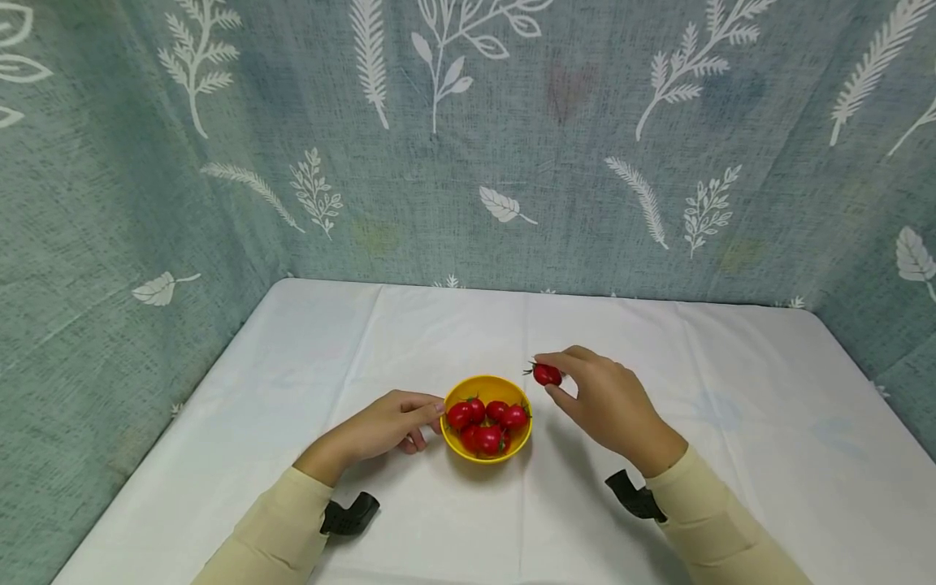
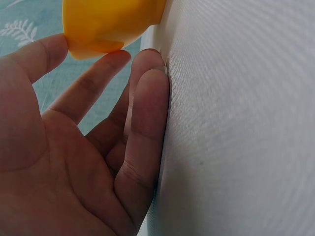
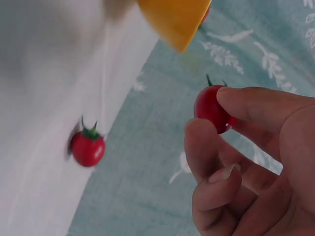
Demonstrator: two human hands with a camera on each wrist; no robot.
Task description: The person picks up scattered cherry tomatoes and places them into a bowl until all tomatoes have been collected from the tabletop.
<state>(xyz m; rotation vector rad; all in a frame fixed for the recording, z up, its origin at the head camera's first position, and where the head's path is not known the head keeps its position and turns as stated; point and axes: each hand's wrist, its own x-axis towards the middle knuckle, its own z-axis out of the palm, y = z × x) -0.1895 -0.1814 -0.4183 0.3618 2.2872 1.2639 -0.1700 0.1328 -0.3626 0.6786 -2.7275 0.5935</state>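
A yellow bowl (image 1: 486,460) on the white cloth holds several red cherry tomatoes (image 1: 488,439) with green stems. At its left side is my left hand (image 1: 383,426); the thumb and index fingertip hold the bowl's edge and outer wall (image 2: 110,24), while the other fingers rest near the cloth. My right hand (image 1: 610,398) is raised to the right of the bowl, pinching one cherry tomato (image 3: 210,108) between thumb and fingers. Another cherry tomato (image 3: 88,148) lies on the cloth in the right wrist view; in the head view I cannot make it out clearly.
A white cloth (image 1: 409,333) with fold creases covers the table. Grey-green curtains (image 1: 453,187) with white leaf prints hang behind and on both sides. Black bands with mounts (image 1: 351,514) sit on both sleeves.
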